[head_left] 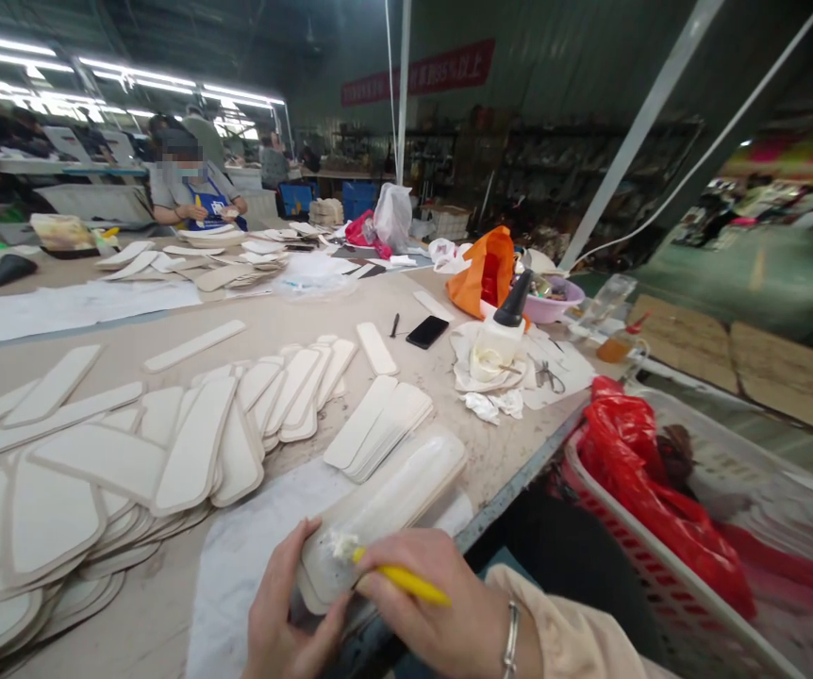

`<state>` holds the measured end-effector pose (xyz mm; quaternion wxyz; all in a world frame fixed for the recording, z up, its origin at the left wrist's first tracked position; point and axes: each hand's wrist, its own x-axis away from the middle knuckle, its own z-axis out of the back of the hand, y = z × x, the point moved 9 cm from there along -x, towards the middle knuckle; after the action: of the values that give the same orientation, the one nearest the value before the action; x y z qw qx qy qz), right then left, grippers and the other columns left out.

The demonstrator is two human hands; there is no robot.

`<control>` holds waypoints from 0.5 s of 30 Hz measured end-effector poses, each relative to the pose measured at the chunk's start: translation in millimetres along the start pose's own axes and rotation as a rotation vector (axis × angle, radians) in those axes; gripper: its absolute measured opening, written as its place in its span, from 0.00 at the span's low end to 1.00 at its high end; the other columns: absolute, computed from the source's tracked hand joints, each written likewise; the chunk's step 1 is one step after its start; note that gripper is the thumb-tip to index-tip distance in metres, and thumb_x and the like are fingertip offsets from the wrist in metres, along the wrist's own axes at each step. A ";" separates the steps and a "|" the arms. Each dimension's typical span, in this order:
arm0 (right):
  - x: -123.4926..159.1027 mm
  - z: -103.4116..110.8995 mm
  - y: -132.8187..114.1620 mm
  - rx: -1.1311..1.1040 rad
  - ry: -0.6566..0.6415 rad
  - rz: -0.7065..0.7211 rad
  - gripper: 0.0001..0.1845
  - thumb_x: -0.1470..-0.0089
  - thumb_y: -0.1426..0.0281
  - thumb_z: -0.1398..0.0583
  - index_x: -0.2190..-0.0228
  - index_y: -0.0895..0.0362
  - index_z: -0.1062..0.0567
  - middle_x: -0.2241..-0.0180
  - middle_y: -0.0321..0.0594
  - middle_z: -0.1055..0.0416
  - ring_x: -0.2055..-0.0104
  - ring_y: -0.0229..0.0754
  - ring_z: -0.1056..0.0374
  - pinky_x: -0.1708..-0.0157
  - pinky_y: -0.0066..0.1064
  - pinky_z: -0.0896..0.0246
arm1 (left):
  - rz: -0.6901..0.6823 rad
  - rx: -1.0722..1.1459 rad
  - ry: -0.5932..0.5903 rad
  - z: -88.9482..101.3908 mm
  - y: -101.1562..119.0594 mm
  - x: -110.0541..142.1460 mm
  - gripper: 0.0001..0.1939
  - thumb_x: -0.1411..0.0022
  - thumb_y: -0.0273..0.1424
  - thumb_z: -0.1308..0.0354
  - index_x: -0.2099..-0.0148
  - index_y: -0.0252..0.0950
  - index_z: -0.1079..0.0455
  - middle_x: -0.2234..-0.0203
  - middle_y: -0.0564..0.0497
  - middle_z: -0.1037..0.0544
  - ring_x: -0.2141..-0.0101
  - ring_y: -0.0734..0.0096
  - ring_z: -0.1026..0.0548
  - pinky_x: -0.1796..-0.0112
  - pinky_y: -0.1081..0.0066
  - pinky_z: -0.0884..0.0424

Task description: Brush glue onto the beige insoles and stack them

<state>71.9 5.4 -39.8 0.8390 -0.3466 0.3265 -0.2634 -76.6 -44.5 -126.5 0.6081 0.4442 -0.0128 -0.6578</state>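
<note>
My right hand [435,613] is closed round a yellow-handled brush [399,580], whose white bristle tip rests on the near end of a long cream leather piece [392,500]. That piece tops a small stack at the table's front edge. My left hand [290,618] steadies the near end of the stack, thumb against its edge, fingers curled. A white sheet [243,556] lies under the stack.
Rows of cream cut pieces [187,443] fan across the table to the left. A glue bottle with a black nozzle [502,330], scissors [548,375], a phone [427,331] and an orange bag [484,269] lie beyond. A red basket [661,575] stands at right. Another person [190,189] works at the far end.
</note>
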 end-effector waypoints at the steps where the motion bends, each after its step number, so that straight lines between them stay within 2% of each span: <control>1: -1.9 4.1 18.3 -0.125 0.030 -0.129 0.11 0.38 0.65 0.48 0.64 0.56 0.28 0.74 0.35 0.28 0.72 0.36 0.32 0.69 0.26 0.38 | 0.005 -0.002 -0.002 0.2 -0.1 -0.2 0.37 0.45 0.36 0.39 0.37 0.32 0.47 0.50 0.37 0.29 0.51 0.53 0.27 0.52 0.57 0.26; 4: -1.9 32.1 78.7 -0.287 0.183 -0.444 0.15 0.38 0.62 0.48 0.71 0.57 0.29 0.85 0.29 0.39 0.80 0.35 0.38 0.75 0.26 0.41 | -0.002 -0.035 -0.004 2.0 1.8 -1.9 0.35 0.46 0.36 0.39 0.38 0.32 0.45 0.51 0.38 0.28 0.52 0.53 0.27 0.52 0.57 0.26; 6: -0.4 68.8 106.7 -0.184 0.331 -0.500 0.18 0.40 0.61 0.47 0.77 0.57 0.30 0.85 0.31 0.39 0.79 0.36 0.37 0.72 0.28 0.41 | -0.014 -0.054 0.001 3.5 3.5 -3.3 0.35 0.46 0.36 0.40 0.39 0.31 0.45 0.51 0.37 0.28 0.52 0.52 0.27 0.53 0.56 0.26; 7: 0.9 88.5 114.9 -0.103 0.400 -0.491 0.20 0.40 0.60 0.47 0.79 0.57 0.30 0.84 0.33 0.37 0.77 0.37 0.36 0.70 0.29 0.42 | -0.015 -0.057 0.003 3.8 3.7 -3.8 0.35 0.46 0.36 0.40 0.39 0.32 0.45 0.51 0.37 0.28 0.51 0.52 0.28 0.53 0.56 0.26; 10: 9.8 133.7 123.6 0.087 0.547 -0.423 0.16 0.41 0.59 0.46 0.73 0.56 0.28 0.83 0.32 0.37 0.78 0.38 0.37 0.72 0.31 0.44 | 0.002 -0.030 -0.013 2.5 2.2 -2.9 0.35 0.46 0.34 0.39 0.38 0.34 0.44 0.50 0.38 0.29 0.50 0.52 0.29 0.51 0.55 0.28; 13: 24.2 150.4 120.3 0.095 0.666 -0.333 0.13 0.40 0.60 0.45 0.67 0.56 0.28 0.81 0.31 0.36 0.78 0.37 0.38 0.72 0.31 0.43 | 0.045 0.100 -0.051 2.5 -2.6 2.0 0.35 0.45 0.35 0.38 0.37 0.37 0.44 0.45 0.40 0.31 0.45 0.51 0.32 0.45 0.53 0.34; 15: 32.1 149.2 120.9 0.017 0.715 -0.291 0.12 0.40 0.61 0.45 0.65 0.56 0.27 0.78 0.32 0.35 0.76 0.37 0.37 0.71 0.31 0.41 | 0.117 0.265 -0.086 5.6 -10.4 4.1 0.35 0.42 0.42 0.42 0.36 0.38 0.45 0.41 0.40 0.34 0.41 0.50 0.36 0.41 0.52 0.39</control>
<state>227.7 120.1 -61.1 0.6289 -0.2686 0.5438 -0.4865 -87.6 -48.1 -131.3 0.5803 0.4906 -0.1516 -0.6321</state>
